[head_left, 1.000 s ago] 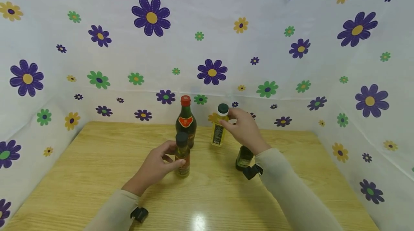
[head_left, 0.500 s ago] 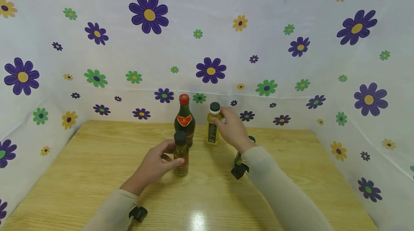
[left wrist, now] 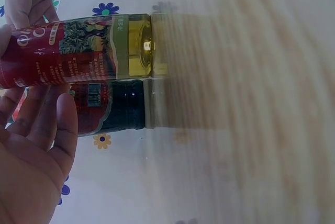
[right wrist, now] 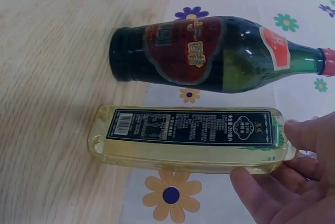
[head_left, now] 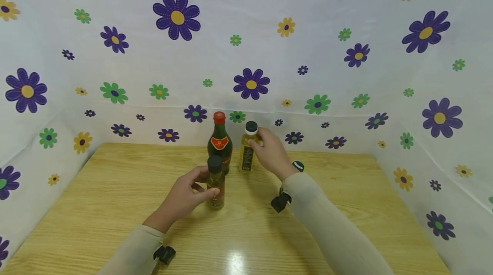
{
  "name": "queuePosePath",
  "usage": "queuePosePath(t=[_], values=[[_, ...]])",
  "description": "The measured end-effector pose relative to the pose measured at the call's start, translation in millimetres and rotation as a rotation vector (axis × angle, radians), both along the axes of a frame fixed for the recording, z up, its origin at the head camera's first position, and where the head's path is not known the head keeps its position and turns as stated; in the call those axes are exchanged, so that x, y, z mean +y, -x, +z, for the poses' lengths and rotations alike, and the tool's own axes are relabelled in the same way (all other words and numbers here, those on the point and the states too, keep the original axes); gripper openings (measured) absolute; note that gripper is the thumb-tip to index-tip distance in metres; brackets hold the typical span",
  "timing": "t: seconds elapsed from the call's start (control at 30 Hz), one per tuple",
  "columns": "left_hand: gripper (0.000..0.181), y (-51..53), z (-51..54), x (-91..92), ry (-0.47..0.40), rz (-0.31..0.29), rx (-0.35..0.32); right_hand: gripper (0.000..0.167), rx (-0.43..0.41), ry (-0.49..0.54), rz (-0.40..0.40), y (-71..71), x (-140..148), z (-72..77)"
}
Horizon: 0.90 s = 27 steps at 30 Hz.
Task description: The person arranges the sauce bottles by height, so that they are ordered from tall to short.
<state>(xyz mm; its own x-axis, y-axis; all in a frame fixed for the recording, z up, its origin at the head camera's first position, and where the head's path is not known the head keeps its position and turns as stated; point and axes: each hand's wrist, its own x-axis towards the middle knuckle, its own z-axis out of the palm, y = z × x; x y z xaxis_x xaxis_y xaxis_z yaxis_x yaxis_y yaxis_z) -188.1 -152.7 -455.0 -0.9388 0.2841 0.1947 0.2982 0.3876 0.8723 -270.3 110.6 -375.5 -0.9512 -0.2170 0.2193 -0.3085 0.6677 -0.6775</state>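
Observation:
My left hand [head_left: 182, 198] holds a small oil bottle [left wrist: 78, 51] with a black cap and a red label, thumb on the near side and fingers around the back. It stands upright on the wooden table. Farther back, my right hand [head_left: 273, 153] pinches the neck of a clear, square-sided bottle [right wrist: 183, 135] of pale yellow liquid with a dark green cap and a black label. Just behind the left hand's bottle stands a taller dark green vinegar bottle [head_left: 219, 144] with a red cap, its lower part partly covered. The right fingertips are partly hidden behind the neck.
Another bottle [head_left: 298, 166] with a dark green cap stands behind my right wrist, mostly hidden by the sleeve. A white cloth [head_left: 327, 74] printed with flowers hangs along the table's back and sides. The wooden table [head_left: 127, 176] extends to both sides of the bottles.
My right hand has moved left with the yellow-liquid bottle, bringing it nearer the vinegar bottle. The right sleeve now covers more of the bottle behind the wrist. My left hand keeps its place.

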Motion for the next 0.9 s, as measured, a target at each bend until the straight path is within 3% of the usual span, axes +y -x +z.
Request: queuePosePath(t=[0.53,0.9], values=[[0.053,-0.6,0.8,1.6,-0.011,0.006,-0.024,0.033,-0.002,0.081,0.008,5.7,-6.6,-7.3],[0.053,-0.7,-3.5,1.4,-0.02,0.005,-0.022,0.034,-0.032,-0.001,0.051,5.2,-7.2,-2.8]])
